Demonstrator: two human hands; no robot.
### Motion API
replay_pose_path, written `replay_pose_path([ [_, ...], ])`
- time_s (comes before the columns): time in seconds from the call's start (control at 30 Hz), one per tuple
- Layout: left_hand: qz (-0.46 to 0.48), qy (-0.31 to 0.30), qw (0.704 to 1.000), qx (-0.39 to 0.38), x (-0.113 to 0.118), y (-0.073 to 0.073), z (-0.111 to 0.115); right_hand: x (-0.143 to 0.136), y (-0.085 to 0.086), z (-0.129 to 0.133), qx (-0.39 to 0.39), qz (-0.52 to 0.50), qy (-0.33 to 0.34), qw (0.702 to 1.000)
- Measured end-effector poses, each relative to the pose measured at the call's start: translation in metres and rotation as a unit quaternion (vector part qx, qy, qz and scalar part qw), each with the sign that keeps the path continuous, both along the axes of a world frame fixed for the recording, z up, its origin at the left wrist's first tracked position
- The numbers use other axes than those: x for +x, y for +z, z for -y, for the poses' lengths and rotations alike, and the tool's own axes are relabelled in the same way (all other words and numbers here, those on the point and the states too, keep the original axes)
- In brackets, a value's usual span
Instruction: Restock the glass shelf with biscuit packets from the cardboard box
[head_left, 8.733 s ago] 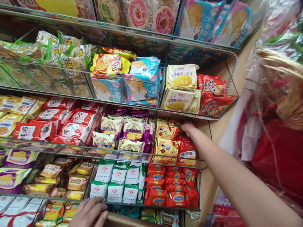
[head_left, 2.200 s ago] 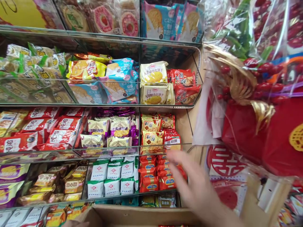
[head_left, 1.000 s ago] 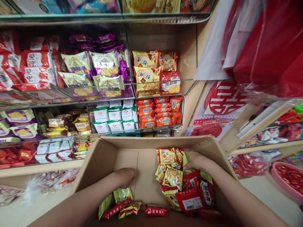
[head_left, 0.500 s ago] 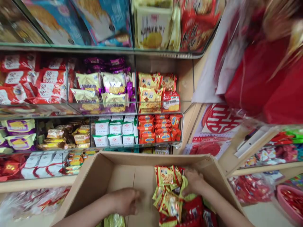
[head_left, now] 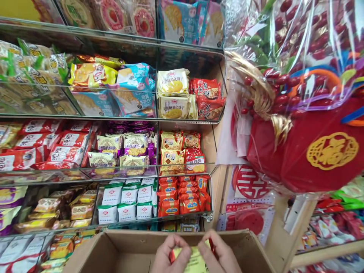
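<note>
Both of my hands are closed on one small yellow-and-red snack packet (head_left: 194,261) at the bottom of the view, above the cardboard box (head_left: 119,248). My left hand (head_left: 170,254) pinches the packet's left end between thumb and fingers. At the other end, my right hand (head_left: 217,253) grips it the same way. Part of the packet is covered by my fingers, and its lower side runs out of view. Just beyond the box, a shelf bin holds yellow packets (head_left: 172,156) and a red packet (head_left: 195,161).
Glass-fronted shelves (head_left: 119,120) of wrapped biscuits rise ahead. Orange-red packets (head_left: 182,197) and white-and-green packets (head_left: 127,195) fill the lower tier. A red decoration in plastic wrap (head_left: 307,148) hangs at the right, in front of a wooden post (head_left: 301,223).
My hands have come together and risen from inside the box, now with one packet between them. The view has tilted upward, so the packets in the box are out of sight.
</note>
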State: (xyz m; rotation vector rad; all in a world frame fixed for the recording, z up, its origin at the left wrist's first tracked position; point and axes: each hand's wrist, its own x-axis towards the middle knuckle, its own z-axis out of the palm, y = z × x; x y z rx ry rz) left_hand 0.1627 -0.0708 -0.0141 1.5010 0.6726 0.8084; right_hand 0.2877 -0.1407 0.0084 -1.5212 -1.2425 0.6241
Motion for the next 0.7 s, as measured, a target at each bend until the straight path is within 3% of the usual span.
replay_pose_path([
  [0.1, 0.029, 0.111, 0.993, 0.041, 0.011, 0.027, -0.001, 0.000, 0.015, 0.001, 0.052, -0.020, -0.078, 0.995],
  [0.23, 0.043, 0.157, 0.984, 0.074, 0.025, 0.047, -0.007, 0.006, 0.029, -0.004, 0.097, 0.039, -0.145, 0.984],
  [0.43, 0.036, 0.173, 0.973, 0.145, 0.025, 0.049, -0.009, 0.009, 0.028, -0.010, 0.153, 0.163, -0.230, 0.947],
  [0.7, 0.112, 0.147, 0.980, 0.075, 0.024, 0.053, -0.008, 0.012, 0.038, -0.003, 0.235, 0.294, -0.278, 0.884],
])
